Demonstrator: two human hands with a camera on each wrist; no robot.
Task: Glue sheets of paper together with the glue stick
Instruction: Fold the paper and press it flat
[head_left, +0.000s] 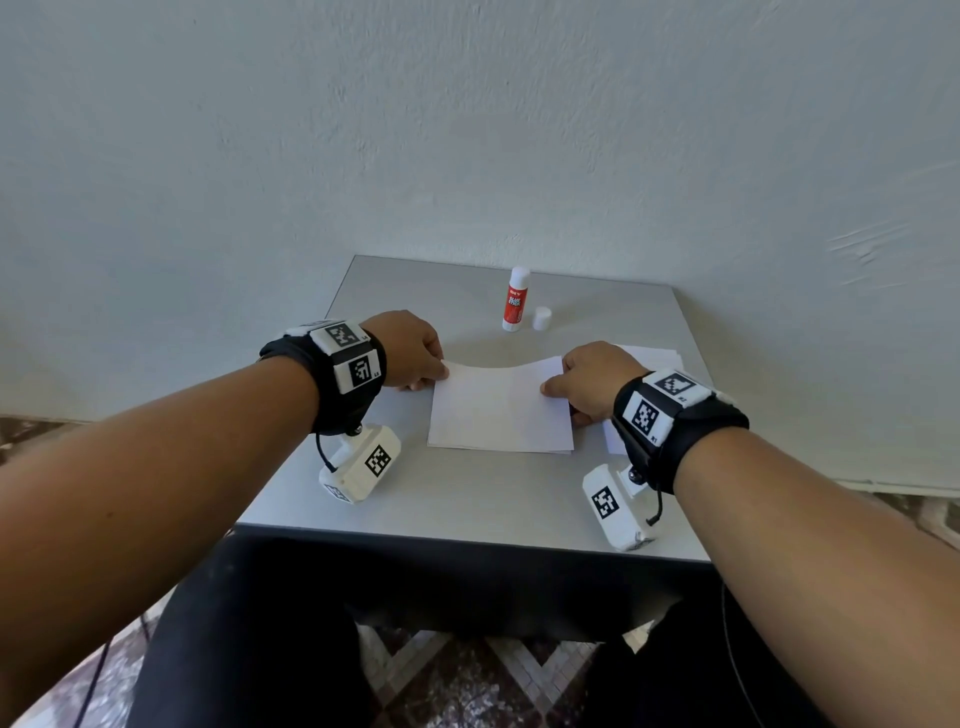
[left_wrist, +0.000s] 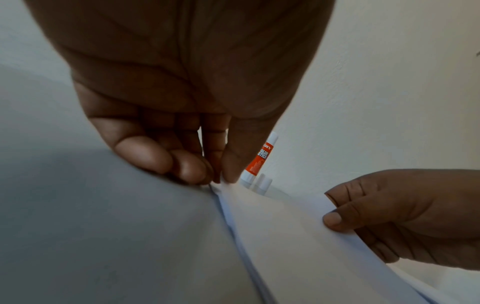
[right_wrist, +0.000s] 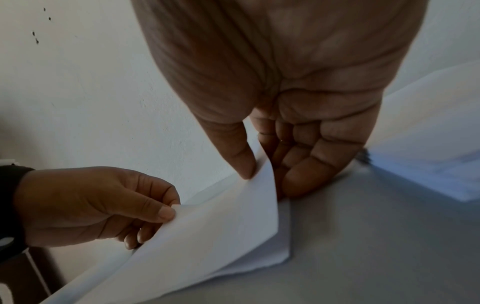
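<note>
A white sheet of paper (head_left: 501, 408) lies over another sheet on the grey table (head_left: 467, 499); its far edge is lifted and sags in the middle. My left hand (head_left: 415, 353) pinches the far left corner of the top sheet (left_wrist: 280, 236) between thumb and fingers. My right hand (head_left: 587, 382) pinches the far right corner of the same sheet (right_wrist: 207, 230). A red and white glue stick (head_left: 516, 300) stands uncapped behind the paper, with its white cap (head_left: 541, 318) beside it. The glue stick (left_wrist: 259, 158) shows behind my left fingers.
More white sheets (head_left: 649, 358) lie in a stack at the table's right side, partly under my right wrist. A pale wall (head_left: 467, 130) rises directly behind the table. My legs and a patterned floor are below the front edge.
</note>
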